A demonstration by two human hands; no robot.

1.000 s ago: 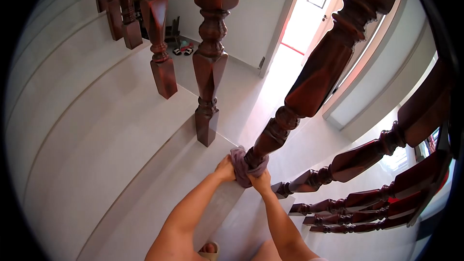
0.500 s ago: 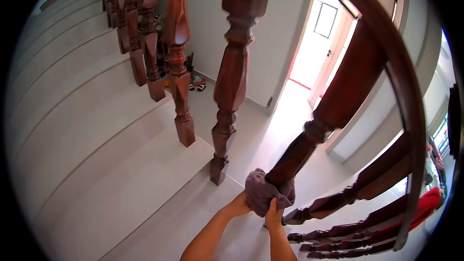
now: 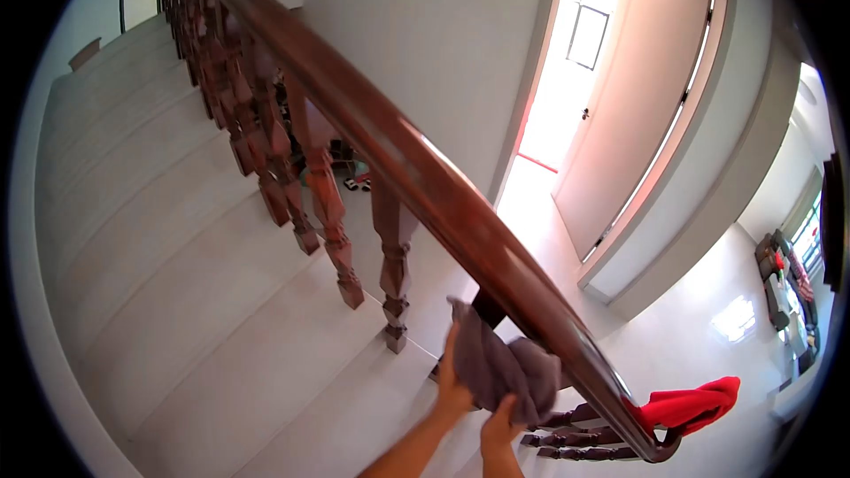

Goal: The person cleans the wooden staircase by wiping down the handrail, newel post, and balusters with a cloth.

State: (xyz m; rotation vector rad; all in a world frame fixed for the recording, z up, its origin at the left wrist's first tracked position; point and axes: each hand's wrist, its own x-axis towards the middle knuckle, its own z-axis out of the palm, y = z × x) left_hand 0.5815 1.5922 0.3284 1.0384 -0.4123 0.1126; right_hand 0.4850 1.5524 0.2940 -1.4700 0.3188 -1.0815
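A crumpled purple-grey cloth (image 3: 503,370) is bunched around a dark wooden baluster (image 3: 487,308), just under the sloping handrail (image 3: 460,221). My left hand (image 3: 453,388) presses the cloth from the left side, its fingers mostly hidden behind the fabric. Lower and to the right, my right hand (image 3: 501,427) grips the cloth's bottom edge with the thumb on top. The baluster's lower part is covered by the cloth and my hands.
Pale steps (image 3: 204,301) climb to the upper left beside more balusters (image 3: 323,204). A red cloth (image 3: 695,404) hangs over the handrail's lower end. An open door (image 3: 633,115) stands beyond the rail, and a sofa (image 3: 804,301) is far right.
Both hands and the cloth have moved up the baluster, from its lower part to near the handrail. My view has shifted, so the handrail now crosses the middle and the red cloth shows more fully.
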